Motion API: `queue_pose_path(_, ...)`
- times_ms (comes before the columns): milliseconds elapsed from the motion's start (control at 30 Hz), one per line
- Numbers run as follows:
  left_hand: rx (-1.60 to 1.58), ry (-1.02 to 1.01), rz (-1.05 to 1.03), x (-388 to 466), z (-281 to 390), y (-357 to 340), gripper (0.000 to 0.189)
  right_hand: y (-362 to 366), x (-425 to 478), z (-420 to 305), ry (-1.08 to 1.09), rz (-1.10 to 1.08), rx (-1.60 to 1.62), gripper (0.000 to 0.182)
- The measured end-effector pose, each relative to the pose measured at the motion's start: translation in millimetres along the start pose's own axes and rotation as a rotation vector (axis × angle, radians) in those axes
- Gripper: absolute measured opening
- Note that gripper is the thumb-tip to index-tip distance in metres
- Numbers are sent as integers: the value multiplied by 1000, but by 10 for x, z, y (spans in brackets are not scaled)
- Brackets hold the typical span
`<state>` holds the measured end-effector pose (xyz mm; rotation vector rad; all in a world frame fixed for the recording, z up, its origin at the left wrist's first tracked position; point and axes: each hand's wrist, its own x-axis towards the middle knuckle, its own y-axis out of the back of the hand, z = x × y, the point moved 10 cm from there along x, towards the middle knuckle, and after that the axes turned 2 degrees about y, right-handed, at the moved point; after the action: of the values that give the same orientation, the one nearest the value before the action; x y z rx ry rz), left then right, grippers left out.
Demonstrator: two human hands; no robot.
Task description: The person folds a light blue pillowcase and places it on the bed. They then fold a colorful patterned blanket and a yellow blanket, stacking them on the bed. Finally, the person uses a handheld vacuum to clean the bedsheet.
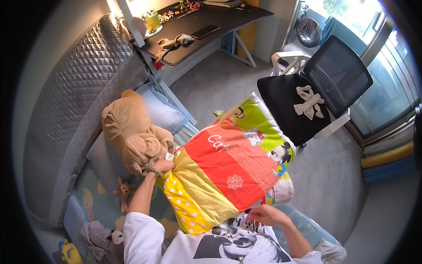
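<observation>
A folded padded quilt (227, 158) in red, salmon, yellow and green patches hangs in front of my chest. It bears cartoon figures and printed writing. My left hand (164, 166), with a bangle at its wrist, pinches the left edge, and the fabric bunches into creases there. Close to the quilt's near right corner, my right hand (267, 215) is loosely curled with fingers apart and holds nothing. Under the quilt's right side, a second folded patterned cloth (283, 189) shows partly. A large tan plush toy (132, 125) lies just beyond my left hand.
The bed (108, 191) carries a small plush toy (125, 191), a blue-white pillow (161, 110) and a grey plush (102, 236). A quilted grey headboard (75, 82) runs along the left. Ahead stand a dark desk (224, 16) and an office chair (280, 102) with pale cloth on its seat.
</observation>
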<state>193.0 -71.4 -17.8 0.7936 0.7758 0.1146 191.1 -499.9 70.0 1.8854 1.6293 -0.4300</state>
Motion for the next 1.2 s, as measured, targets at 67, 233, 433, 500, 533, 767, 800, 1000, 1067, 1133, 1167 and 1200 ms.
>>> queue_pose_path(67, -57, 73, 86, -17, -119, -4, 39, 623, -93, -687, 178, 391, 280, 21)
queue_pose_path(233, 124, 25, 184, -116, 69, 4, 40, 1280, 83, -1026, 337, 985, -726, 37)
queue_pose_path(433, -37, -44, 191, -264, 403, -112, 42, 2516, -108, 2023, -651, 1165, -335, 60)
queue_pose_path(500, -57, 48, 180, -266, 187, -122, 42, 2405, 102, 2212, -334, 1141, 398, 62)
queue_pose_path(533, -142, -28, 182, -345, 333, -2, 44, 2349, 246, 2212, -168, 1087, 757, 63)
queue_pose_path(767, -567, -276, -18, -478, 440, 52, 59, 2342, 427, 1694, 385, 897, 1235, 48)
queue_pose_path(800, -531, -294, 84, -575, 470, 125, 59, 2484, 390, 1868, 259, 999, 1019, 45)
queue_pose_path(1000, -254, -334, 500, -1307, 638, 275, 45, 2737, 400, 1427, 427, 1061, 1020, 42)
queue_pose_path(1067, -285, -424, 601, -1529, 639, 354, 42, 2779, 312, 1052, 590, 971, 1078, 42)
queue_pose_path(1133, -336, -473, 676, -1812, 623, 500, 42, 2757, 153, 754, 695, 904, 1094, 42)
queue_pose_path(1167, -378, -474, 710, -1990, 574, 602, 42, 2716, 150, 622, 731, 855, 1097, 42)
queue_pose_path(1200, -416, -480, 746, -2145, 505, 704, 43, 2653, 172, 505, 766, 794, 1106, 42)
